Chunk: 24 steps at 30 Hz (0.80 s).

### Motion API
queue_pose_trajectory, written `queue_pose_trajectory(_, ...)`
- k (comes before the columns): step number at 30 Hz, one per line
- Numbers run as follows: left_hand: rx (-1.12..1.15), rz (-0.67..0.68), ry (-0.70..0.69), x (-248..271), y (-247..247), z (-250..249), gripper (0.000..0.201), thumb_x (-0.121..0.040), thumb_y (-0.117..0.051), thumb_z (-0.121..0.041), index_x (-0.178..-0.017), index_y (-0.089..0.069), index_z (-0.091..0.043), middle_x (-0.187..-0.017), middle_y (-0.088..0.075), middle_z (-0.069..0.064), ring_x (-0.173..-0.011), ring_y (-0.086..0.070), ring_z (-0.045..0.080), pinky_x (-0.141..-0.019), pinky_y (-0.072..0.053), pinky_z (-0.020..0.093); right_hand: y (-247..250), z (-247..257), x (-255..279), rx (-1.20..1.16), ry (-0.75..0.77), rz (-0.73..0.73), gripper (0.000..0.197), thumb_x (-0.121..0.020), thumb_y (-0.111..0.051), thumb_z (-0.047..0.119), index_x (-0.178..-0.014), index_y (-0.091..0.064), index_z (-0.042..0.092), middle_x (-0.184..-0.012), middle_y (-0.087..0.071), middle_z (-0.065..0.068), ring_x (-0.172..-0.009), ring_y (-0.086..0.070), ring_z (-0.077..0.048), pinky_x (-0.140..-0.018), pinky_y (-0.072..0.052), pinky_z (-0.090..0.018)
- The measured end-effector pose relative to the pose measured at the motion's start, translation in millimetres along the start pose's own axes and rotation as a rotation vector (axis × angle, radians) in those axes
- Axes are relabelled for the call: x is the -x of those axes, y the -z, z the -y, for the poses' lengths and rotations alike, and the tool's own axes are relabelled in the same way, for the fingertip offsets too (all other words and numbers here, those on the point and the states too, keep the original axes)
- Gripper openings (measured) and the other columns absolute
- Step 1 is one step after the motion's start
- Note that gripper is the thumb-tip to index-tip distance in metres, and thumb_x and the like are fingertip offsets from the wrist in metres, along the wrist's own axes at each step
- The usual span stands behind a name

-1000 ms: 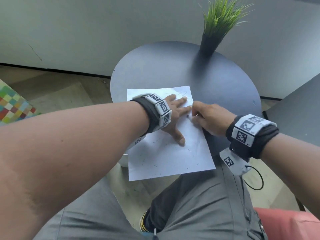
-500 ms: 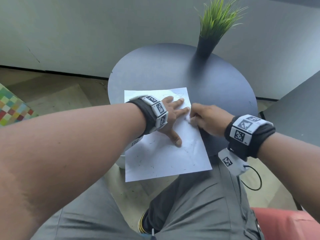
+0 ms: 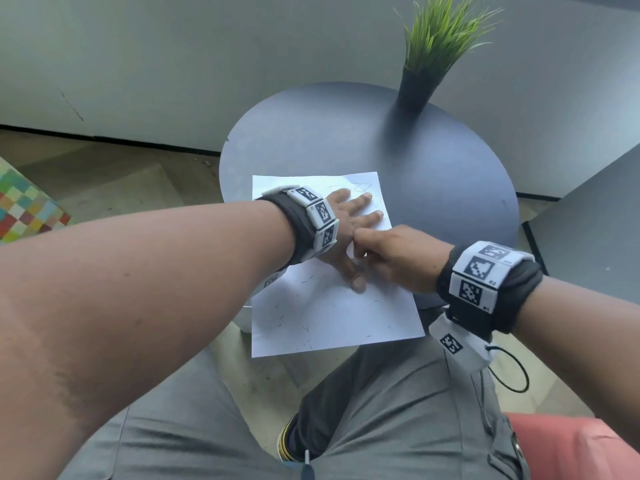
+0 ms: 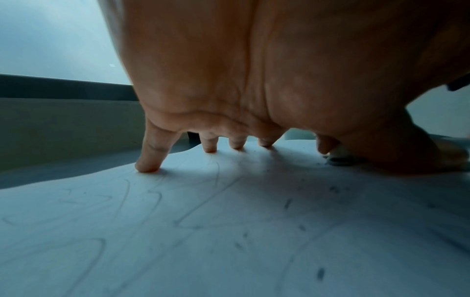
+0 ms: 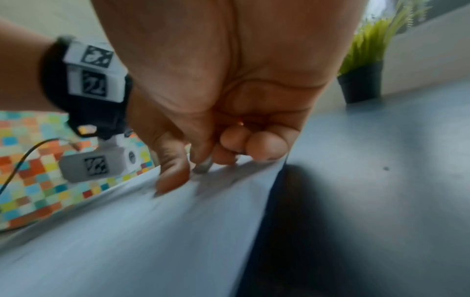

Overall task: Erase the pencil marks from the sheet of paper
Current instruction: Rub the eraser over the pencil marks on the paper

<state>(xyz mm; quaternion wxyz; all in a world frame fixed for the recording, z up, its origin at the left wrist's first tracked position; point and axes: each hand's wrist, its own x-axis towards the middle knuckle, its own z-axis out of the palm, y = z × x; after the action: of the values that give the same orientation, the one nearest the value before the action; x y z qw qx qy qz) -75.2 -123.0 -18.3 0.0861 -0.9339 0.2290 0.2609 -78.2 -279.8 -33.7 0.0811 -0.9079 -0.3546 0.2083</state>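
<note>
A white sheet of paper (image 3: 329, 317) lies on the round dark table (image 3: 450, 188), its near end overhanging the edge. Faint pencil marks (image 3: 356, 188) show near its far edge and run under the left palm (image 4: 203, 211). My left hand (image 3: 346, 220) lies flat on the sheet with spread fingers (image 4: 150, 164) pressing it down. My right hand (image 3: 362, 263) sits in the gap between the left thumb and index finger. It pinches a small eraser (image 5: 202, 168), whose grey tip (image 4: 339, 159) touches the paper (image 5: 152, 231).
A potted grass plant (image 3: 415, 88) stands at the table's far side. Dark eraser crumbs (image 3: 304, 327) are scattered over the sheet's near half. A second dark tabletop (image 3: 595, 237) lies to the right. My grey-trousered legs (image 3: 381, 410) are below the table edge.
My right hand has slid left along the paper with the eraser, from beside the left fingertips into the gap by the left thumb. The left hand stays pressed on the sheet.
</note>
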Motion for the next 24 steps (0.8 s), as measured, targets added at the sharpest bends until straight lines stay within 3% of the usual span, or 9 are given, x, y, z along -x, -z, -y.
queue_pose_trajectory(5,0.045,-0.018,0.02,-9,-8,6,0.128,-0.06,-0.062,-0.086,-0.156,0.007,-0.037,-0.164,0.016,-0.001,-0.15,0.01,0.033,-0.109,-0.017,0.069,13,-23,-2,-0.044,-0.16,-0.177,0.014,-0.093,-0.053,0.034,-0.099,-0.056,0.022,-0.076,-0.057,-0.003,-0.074,-0.054,-0.028,-0.061,-0.038,-0.031)
queue_pose_trajectory(8,0.015,-0.013,0.032,-9,-9,7,0.132,-0.058,-0.061,-0.088,-0.156,0.011,-0.035,-0.164,0.017,-0.003,-0.15,0.01,0.033,-0.109,-0.018,0.068,6,-11,12,0.0,0.004,0.04,0.009,-0.094,-0.053,0.034,-0.093,-0.055,0.024,-0.068,-0.051,0.008,-0.067,-0.049,-0.017,-0.059,-0.038,-0.031)
queue_pose_trajectory(10,-0.007,-0.024,0.029,-10,-7,5,0.134,-0.058,-0.061,-0.089,-0.156,0.011,-0.033,-0.164,0.017,-0.002,-0.15,0.008,0.033,-0.11,-0.019,0.066,6,-11,17,-0.015,0.029,0.091,0.013,-0.094,-0.054,0.037,-0.093,-0.056,0.024,-0.068,-0.054,0.008,-0.068,-0.051,-0.014,-0.061,-0.041,-0.029)
queue_pose_trajectory(15,-0.077,-0.017,0.042,-13,5,8,0.135,-0.054,-0.063,-0.089,-0.156,0.005,-0.035,-0.165,0.009,0.0,-0.149,-0.003,0.034,-0.111,-0.02,0.062,10,-38,2,-0.154,-0.273,-0.148,0.016,-0.093,-0.055,0.041,-0.096,-0.053,0.025,-0.079,-0.061,0.005,-0.077,-0.056,-0.02,-0.068,-0.042,-0.031)
queue_pose_trajectory(20,-0.109,-0.099,0.036,-9,12,19,0.11,-0.065,-0.068,-0.078,-0.154,-0.016,-0.04,-0.157,-0.019,0.006,-0.137,-0.029,0.031,-0.102,-0.035,0.043,4,-44,-5,-0.164,-0.34,-0.144,0.018,-0.094,-0.051,0.045,-0.095,-0.05,0.027,-0.087,-0.064,-0.001,-0.083,-0.059,-0.023,-0.078,-0.049,-0.037)
queue_pose_trajectory(24,0.025,-0.104,0.017,-2,-3,25,0.096,-0.072,-0.058,-0.081,-0.152,-0.019,-0.045,-0.158,-0.018,-0.001,-0.141,-0.024,0.027,-0.105,-0.034,0.046,8,-41,-4,-0.138,-0.336,-0.107,0.019,-0.094,-0.049,0.045,-0.095,-0.048,0.027,-0.087,-0.063,-0.002,-0.083,-0.059,-0.024,-0.078,-0.05,-0.038)
